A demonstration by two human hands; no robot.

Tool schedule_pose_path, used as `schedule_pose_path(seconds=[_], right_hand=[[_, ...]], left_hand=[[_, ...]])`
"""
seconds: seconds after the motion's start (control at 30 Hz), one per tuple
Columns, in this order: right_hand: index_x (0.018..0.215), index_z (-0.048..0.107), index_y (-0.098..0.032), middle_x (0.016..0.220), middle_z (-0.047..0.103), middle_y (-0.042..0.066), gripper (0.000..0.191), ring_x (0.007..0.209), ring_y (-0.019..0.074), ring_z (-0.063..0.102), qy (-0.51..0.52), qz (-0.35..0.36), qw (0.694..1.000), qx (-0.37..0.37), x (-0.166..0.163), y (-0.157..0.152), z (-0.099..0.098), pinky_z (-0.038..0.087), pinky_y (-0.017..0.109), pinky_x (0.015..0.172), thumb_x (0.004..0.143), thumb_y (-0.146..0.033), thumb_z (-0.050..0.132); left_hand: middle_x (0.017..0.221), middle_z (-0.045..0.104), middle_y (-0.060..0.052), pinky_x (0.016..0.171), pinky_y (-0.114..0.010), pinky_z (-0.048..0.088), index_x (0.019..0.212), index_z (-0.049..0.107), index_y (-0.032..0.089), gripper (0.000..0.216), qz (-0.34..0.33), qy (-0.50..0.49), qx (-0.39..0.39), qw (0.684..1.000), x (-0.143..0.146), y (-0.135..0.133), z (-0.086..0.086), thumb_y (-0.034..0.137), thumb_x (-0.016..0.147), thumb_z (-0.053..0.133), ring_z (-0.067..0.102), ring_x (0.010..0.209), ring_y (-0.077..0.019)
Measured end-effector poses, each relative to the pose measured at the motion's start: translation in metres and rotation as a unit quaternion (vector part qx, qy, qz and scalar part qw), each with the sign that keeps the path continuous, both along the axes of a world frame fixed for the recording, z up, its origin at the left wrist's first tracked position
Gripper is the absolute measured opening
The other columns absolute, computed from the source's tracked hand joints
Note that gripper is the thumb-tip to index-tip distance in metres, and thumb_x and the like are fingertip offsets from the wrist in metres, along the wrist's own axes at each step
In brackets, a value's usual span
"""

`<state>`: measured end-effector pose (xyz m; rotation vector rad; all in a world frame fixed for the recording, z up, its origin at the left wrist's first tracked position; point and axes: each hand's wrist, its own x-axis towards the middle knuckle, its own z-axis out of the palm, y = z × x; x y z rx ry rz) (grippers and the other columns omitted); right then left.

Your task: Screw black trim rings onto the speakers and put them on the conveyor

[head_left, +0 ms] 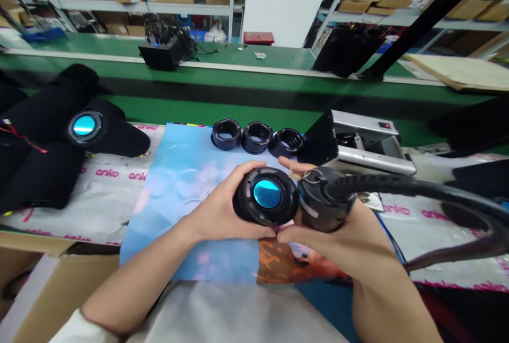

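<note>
My left hand (pixel 217 210) is wrapped round a black round lens unit (pixel 265 196) with a shiny blue-green glass front that faces me. My right hand (pixel 338 237) grips a dark round housing (pixel 323 200) pressed against the right side of the lens unit. A thick black cable (pixel 437 194) runs from that housing off to the right. Both hands are held above a blue printed sheet (pixel 178 173) on the bench. Three black rings (pixel 256 136) lie in a row just beyond my hands.
A black fabric-covered piece with another blue lens (pixel 84 125) lies at the left. A silver machine (pixel 366 144) stands right of the rings. A green conveyor (pixel 238 78) crosses behind, with a black box (pixel 163 51) on it. A cardboard box (pixel 47 290) sits at the lower left.
</note>
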<state>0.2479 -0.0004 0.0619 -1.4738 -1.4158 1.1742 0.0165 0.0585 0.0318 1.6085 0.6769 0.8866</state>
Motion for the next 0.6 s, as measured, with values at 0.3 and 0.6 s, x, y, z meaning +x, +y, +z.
schedule_pose_path(seconds=[0.3, 0.6], right_hand=[[0.145, 0.068, -0.034, 0.149, 0.069, 0.004, 0.075, 0.137, 0.0293, 0.071, -0.082, -0.012, 0.995, 0.049, -0.006, -0.003, 0.007, 0.066, 0.04, 0.113, 0.078, -0.05, 0.098], [0.143, 0.068, -0.034, 0.148, 0.069, 0.003, 0.078, 0.136, 0.0325, 0.07, -0.106, -0.081, 0.991, 0.02, -0.018, -0.014, 0.018, 0.059, 0.054, 0.124, 0.077, -0.067, 0.093]], left_hand=[[0.159, 0.065, -0.014, 0.124, -0.059, 0.057, 0.161, 0.048, 0.029, 0.105, 0.001, -0.004, 0.015, 1.0, -0.001, 0.0, -0.003, 0.041, 0.073, 0.105, 0.068, 0.145, -0.0412], [0.16, 0.065, -0.015, 0.127, -0.06, 0.054, 0.162, 0.047, 0.029, 0.111, -0.019, -0.034, -0.024, 0.999, -0.001, -0.002, -0.007, 0.033, 0.069, 0.107, 0.067, 0.148, -0.0429]])
